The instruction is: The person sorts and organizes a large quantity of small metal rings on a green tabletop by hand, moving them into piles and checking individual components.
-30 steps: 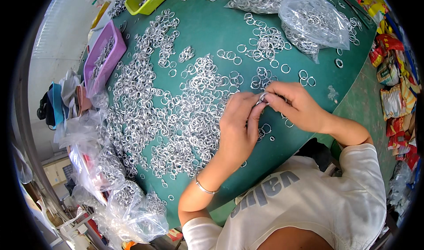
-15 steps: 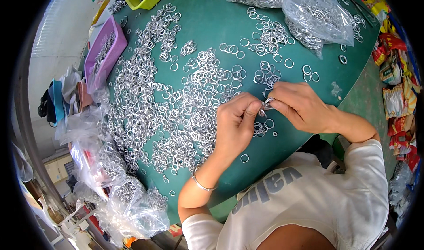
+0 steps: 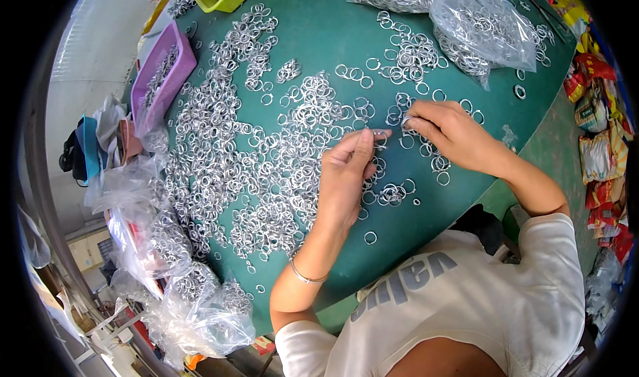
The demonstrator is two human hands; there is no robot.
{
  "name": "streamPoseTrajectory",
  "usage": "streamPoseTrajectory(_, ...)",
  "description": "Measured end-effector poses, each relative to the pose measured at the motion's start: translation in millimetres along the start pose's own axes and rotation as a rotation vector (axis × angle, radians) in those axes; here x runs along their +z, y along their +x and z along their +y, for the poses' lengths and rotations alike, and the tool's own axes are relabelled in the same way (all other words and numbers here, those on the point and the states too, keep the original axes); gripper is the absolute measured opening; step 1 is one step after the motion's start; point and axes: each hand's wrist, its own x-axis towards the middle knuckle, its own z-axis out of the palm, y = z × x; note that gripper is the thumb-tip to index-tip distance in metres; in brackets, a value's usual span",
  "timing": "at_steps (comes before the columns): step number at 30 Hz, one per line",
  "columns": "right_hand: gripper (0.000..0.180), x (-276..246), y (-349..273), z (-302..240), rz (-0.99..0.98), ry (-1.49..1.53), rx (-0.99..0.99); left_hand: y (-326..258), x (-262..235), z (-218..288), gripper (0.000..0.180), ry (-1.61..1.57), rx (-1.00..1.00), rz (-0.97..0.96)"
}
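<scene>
Right hand [image 3: 454, 136], right of centre: pinched on metal ring [image 3: 405, 121]. Left hand [image 3: 343, 176], centre: digits together, contents unclear.

"Where's that camera looking from?"
"The wearer's head, facing down over the shirt [image 3: 499, 304] at the left hand [image 3: 345, 177], right hand [image 3: 460, 137] and table [image 3: 316, 34]."
"Near?"
"Quite; the shirt fills the lower right of that round fisheye sweep."

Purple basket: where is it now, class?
In the head view, the purple basket is at upper left, just left of the loose metal rings and below the yellow-green tray.
</scene>
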Motion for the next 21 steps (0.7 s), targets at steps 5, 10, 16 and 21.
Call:
streamPoseTrajectory(5, 0.020, -0.1, 2.4, 4.2, -0.154, 0.338, 0.249, 0.2, -2.2, 1.9, 0.030, -0.094, -0.040, -0.005)
streamPoseTrajectory(10, 0.020, -1.2, 3.8, 3.0, -0.200, 0.288, 0.185, 3.8, -9.0, -3.0, 0.029, -0.133, -0.032, -0.045)
streamPoseTrajectory(16, 0.021, 6.5, 2.3, 11.2, -0.155, 0.202, 0.027, 1.0, -1.4, 1.0, 0.028, -0.211, -0.022, -0.015)
streamPoseTrajectory(21, 0.024, -6.7, 3.6, 3.2, -0.360, 0.571, 0.404, 1.5, -4.9, -1.3, 0.026, -0.336, -0.071, -0.075)
